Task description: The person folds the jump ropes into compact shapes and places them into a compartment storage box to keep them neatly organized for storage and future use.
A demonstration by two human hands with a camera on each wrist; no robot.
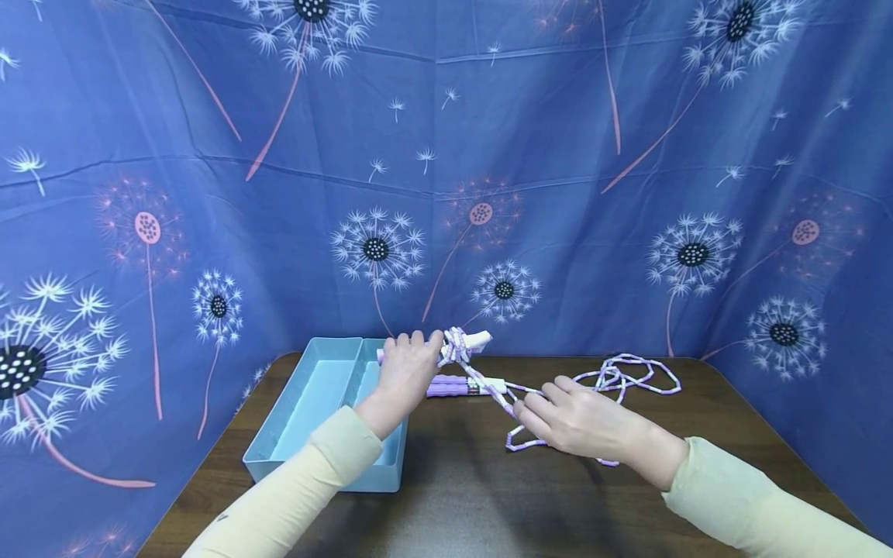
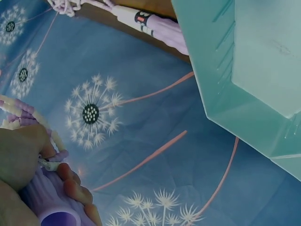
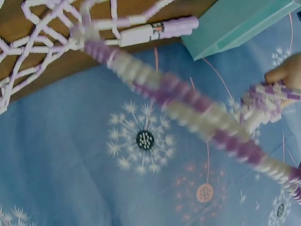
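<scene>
A purple-and-white beaded jump rope lies partly on the brown table (image 1: 453, 496). My left hand (image 1: 407, 370) grips one purple handle (image 2: 44, 205) raised above the table, with rope coils (image 1: 456, 345) wound round it. The second handle (image 1: 463, 385) lies flat on the table just behind. My right hand (image 1: 567, 418) pinches a taut stretch of beaded rope (image 3: 188, 106) that runs up to the wound handle. The loose remainder of the rope (image 1: 628, 378) lies in loops at the right rear of the table.
A light blue open tray (image 1: 328, 411) sits on the table's left side, under my left forearm. Blue cloth with a dandelion print (image 1: 446, 155) hangs close behind and at both sides. The table's front area is bare wood.
</scene>
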